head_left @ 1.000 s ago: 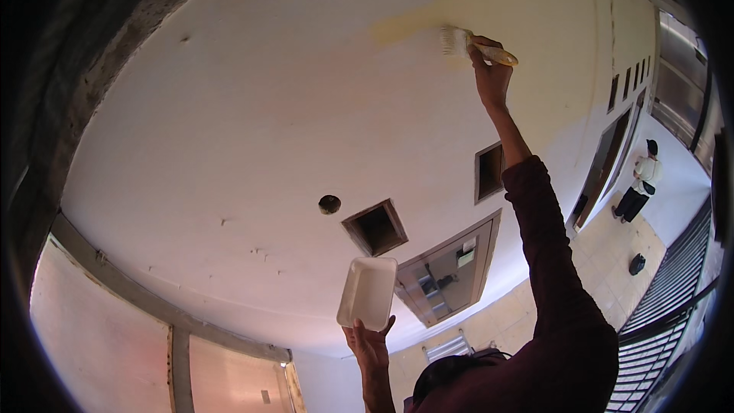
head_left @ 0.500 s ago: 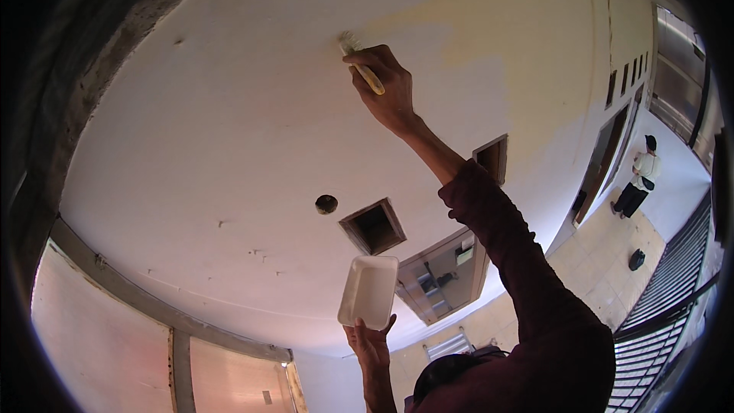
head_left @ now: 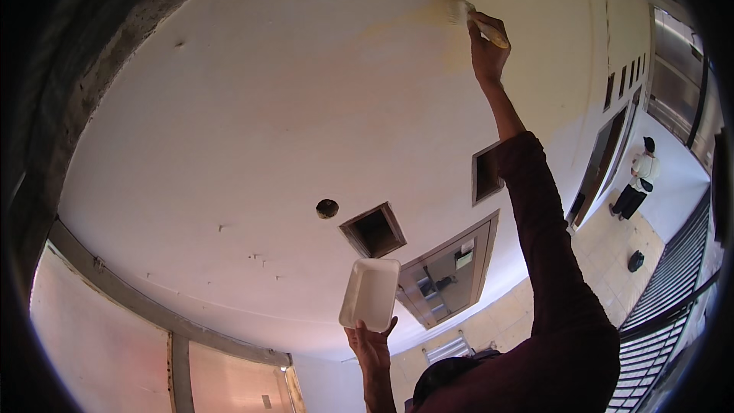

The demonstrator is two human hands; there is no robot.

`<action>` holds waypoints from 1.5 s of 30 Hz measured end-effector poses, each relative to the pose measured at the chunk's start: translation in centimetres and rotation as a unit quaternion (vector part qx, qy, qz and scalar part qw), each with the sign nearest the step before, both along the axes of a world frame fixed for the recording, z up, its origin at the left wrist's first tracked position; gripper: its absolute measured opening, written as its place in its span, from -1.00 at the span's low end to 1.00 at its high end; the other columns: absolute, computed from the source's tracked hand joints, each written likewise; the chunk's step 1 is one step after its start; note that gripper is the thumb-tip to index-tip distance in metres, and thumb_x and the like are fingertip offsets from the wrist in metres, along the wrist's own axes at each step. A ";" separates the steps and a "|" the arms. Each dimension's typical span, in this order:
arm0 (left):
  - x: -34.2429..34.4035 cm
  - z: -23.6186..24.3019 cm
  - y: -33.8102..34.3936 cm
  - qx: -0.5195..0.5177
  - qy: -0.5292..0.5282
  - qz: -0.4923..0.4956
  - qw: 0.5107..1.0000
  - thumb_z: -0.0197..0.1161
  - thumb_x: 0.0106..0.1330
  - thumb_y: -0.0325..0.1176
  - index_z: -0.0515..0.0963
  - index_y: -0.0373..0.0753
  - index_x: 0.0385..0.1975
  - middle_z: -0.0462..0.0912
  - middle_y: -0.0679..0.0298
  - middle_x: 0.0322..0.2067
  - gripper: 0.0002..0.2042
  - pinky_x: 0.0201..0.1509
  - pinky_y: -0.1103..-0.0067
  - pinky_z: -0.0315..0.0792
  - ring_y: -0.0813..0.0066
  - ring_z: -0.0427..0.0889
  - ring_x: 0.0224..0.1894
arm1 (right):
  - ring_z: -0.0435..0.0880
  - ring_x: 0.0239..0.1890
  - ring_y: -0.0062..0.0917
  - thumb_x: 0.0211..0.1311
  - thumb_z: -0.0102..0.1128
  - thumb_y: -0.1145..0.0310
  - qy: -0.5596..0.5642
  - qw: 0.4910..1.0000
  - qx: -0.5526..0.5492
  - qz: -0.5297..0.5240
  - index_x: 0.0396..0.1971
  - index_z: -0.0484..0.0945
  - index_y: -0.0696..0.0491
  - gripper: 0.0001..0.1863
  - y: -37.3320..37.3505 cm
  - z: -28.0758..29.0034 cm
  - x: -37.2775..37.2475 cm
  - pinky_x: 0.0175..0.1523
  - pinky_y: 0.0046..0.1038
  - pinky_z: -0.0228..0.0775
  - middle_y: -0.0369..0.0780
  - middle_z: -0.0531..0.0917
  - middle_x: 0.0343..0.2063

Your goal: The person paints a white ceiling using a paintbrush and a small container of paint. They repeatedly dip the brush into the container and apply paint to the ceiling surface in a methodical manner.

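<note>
My right hand [head_left: 488, 55], raised on a stretched arm, grips a paintbrush [head_left: 495, 36] with a yellowish handle. Its pale bristles lie against the wall [head_left: 229, 138], at the ragged edge between a whitish area and a yellow painted area [head_left: 543, 38]. Lower down, my left hand [head_left: 372, 346] holds up a shallow white rectangular tray [head_left: 370, 292] by its bottom end, with fingers and thumb around it. Any paint inside the tray is too faint to make out. A dark red sleeve covers my right arm down to the forearm.
Two square openings [head_left: 373, 231] and a round hole [head_left: 326, 208] break the wall. Beside the tray is a framed window [head_left: 451, 271]. At the right, a person [head_left: 641, 180] stands on the tiled floor near a black bag [head_left: 636, 261] and a barred metal railing [head_left: 673, 291].
My right hand has carried the brush up and to the right, from the whitish area to the edge of the yellow. The left hand and tray have barely shifted.
</note>
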State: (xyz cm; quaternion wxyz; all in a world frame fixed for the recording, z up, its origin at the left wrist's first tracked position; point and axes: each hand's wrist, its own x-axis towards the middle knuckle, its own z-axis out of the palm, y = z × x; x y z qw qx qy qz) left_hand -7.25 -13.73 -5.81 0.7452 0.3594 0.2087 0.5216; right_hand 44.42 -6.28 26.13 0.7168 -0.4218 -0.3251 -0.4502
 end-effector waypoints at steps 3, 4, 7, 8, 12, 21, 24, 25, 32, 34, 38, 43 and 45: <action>0.4 -0.1 0.3 -0.006 0.000 -0.003 1.000 0.16 0.52 -0.16 0.18 -0.06 0.39 0.30 0.11 0.33 -0.48 0.09 -0.04 0.63 0.06 0.46 0.28 | 0.74 -0.15 -0.38 0.19 0.34 0.54 -0.019 0.995 -0.048 -0.080 -0.18 0.73 -0.09 -0.76 -1.1 0.1 -2.0 -0.11 -0.33 0.64 -0.30 0.70 -0.15; 0.1 0.0 -0.1 -0.010 -0.010 0.008 1.000 0.16 0.53 -0.18 0.18 -0.07 0.39 0.33 0.11 0.32 -0.49 0.07 -0.01 0.66 0.07 0.50 0.27 | 0.73 -0.17 -0.39 0.20 0.33 0.55 -0.076 0.991 -0.060 -0.088 -0.18 0.72 -0.10 -0.76 0.0 0.4 -3.8 -0.14 -0.35 0.63 -0.31 0.70 -0.14; 0.6 0.1 0.3 -0.011 -0.016 -0.003 1.000 0.15 0.53 -0.21 0.18 -0.09 0.39 0.36 0.10 0.32 -0.50 0.06 0.02 0.69 0.09 0.53 0.25 | 0.71 -0.21 -0.42 0.14 0.35 0.56 -0.187 0.962 -0.164 -0.116 -0.18 0.69 -0.14 -0.71 2.0 0.1 -7.8 -0.24 -0.36 0.63 -0.37 0.69 -0.16; 0.0 0.0 -0.1 -0.004 -0.010 0.008 1.000 0.15 0.53 -0.19 0.18 -0.08 0.39 0.33 0.10 0.33 -0.49 0.07 -0.01 0.66 0.07 0.50 0.27 | 0.70 -0.21 -0.44 0.12 0.35 0.55 -0.207 0.956 -0.183 -0.094 -0.18 0.67 -0.16 -0.70 3.2 0.0 -10.8 -0.27 -0.37 0.62 -0.41 0.69 -0.16; 0.4 0.2 0.1 0.002 0.005 -0.005 1.000 0.14 0.52 -0.18 0.17 -0.08 0.40 0.30 0.10 0.33 -0.48 0.08 -0.03 0.64 0.06 0.47 0.28 | 0.71 -0.23 -0.47 0.13 0.36 0.54 -0.276 0.924 -0.263 -0.020 -0.19 0.66 -0.16 -0.71 3.3 -1.6 -14.6 -0.33 -0.41 0.62 -0.45 0.69 -0.18; -0.3 0.2 -0.4 -0.002 -0.001 0.014 1.000 0.15 0.52 -0.16 0.17 -0.07 0.40 0.30 0.11 0.34 -0.47 0.10 -0.04 0.63 0.06 0.46 0.29 | 0.78 -0.15 -0.45 0.25 0.36 0.37 -0.016 0.987 -0.088 0.137 -0.17 0.72 0.01 -0.83 1.4 2.9 -5.0 -0.01 -0.39 0.59 -0.23 0.80 -0.22; -0.3 -0.1 -0.2 0.000 0.003 0.017 1.000 0.16 0.52 -0.16 0.17 -0.07 0.40 0.30 0.11 0.33 -0.47 0.09 -0.04 0.63 0.06 0.46 0.29 | 0.77 -0.20 -0.32 0.25 0.35 0.35 0.022 0.997 -0.071 -0.024 -0.18 0.72 -0.08 -0.84 -0.2 3.3 -3.4 -0.12 -0.29 0.59 -0.25 0.71 -0.21; -0.4 -0.2 -0.3 0.000 0.002 0.019 1.000 0.16 0.52 -0.16 0.17 -0.07 0.40 0.30 0.11 0.34 -0.47 0.09 -0.04 0.63 0.06 0.46 0.29 | 0.75 -0.22 -0.30 0.24 0.34 0.36 0.024 0.996 -0.064 -0.052 -0.19 0.72 -0.10 -0.85 -0.4 3.3 -3.7 -0.16 -0.26 0.58 -0.25 0.68 -0.20; -0.5 0.0 -0.8 -0.002 -0.001 0.024 1.000 0.13 0.53 -0.17 0.16 -0.08 0.41 0.29 0.10 0.34 -0.47 0.08 -0.02 0.64 0.07 0.47 0.28 | 0.74 -0.36 -0.34 0.16 0.37 0.45 -0.083 0.987 -0.115 -0.076 -0.29 0.73 -0.11 -0.86 4.8 1.9 -13.1 -0.34 -0.31 0.58 -0.30 0.64 -0.23; -0.7 0.0 -0.9 0.002 -0.001 0.028 1.000 0.12 0.53 -0.17 0.15 -0.08 0.41 0.30 0.10 0.34 -0.48 0.09 -0.03 0.63 0.07 0.47 0.28 | 0.72 -0.39 -0.39 0.14 0.37 0.48 -0.122 0.984 -0.119 -0.041 -0.29 0.73 -0.10 -0.84 6.6 1.6 -16.5 -0.36 -0.35 0.57 -0.29 0.64 -0.24; -0.4 -0.2 -0.6 0.007 0.006 0.014 1.000 0.12 0.54 -0.18 0.15 -0.08 0.41 0.30 0.10 0.33 -0.48 0.10 -0.05 0.62 0.07 0.46 0.29 | 0.71 -0.35 -0.42 0.17 0.36 0.48 -0.147 0.974 -0.154 0.072 -0.26 0.71 -0.08 -0.84 6.5 1.1 -19.9 -0.33 -0.37 0.58 -0.28 0.65 -0.24; -0.5 -0.3 -0.5 0.002 0.004 0.018 1.000 0.13 0.53 -0.17 0.16 -0.08 0.41 0.29 0.10 0.33 -0.48 0.11 -0.07 0.61 0.07 0.45 0.29 | 0.71 -0.21 -0.53 0.26 0.34 0.46 -0.078 0.953 -0.123 0.267 -0.22 0.70 0.05 -0.88 5.8 1.3 -17.3 -0.21 -0.43 0.60 -0.25 0.68 -0.20; -0.3 -0.3 -0.4 -0.003 0.003 0.013 1.000 0.14 0.53 -0.17 0.16 -0.08 0.40 0.29 0.10 0.33 -0.47 0.11 -0.07 0.61 0.07 0.46 0.29 | 0.67 -0.22 -0.58 0.28 0.32 0.47 -0.076 0.962 -0.098 0.242 -0.17 0.70 0.09 -0.85 4.8 0.9 -13.1 -0.26 -0.52 0.56 -0.26 0.69 -0.18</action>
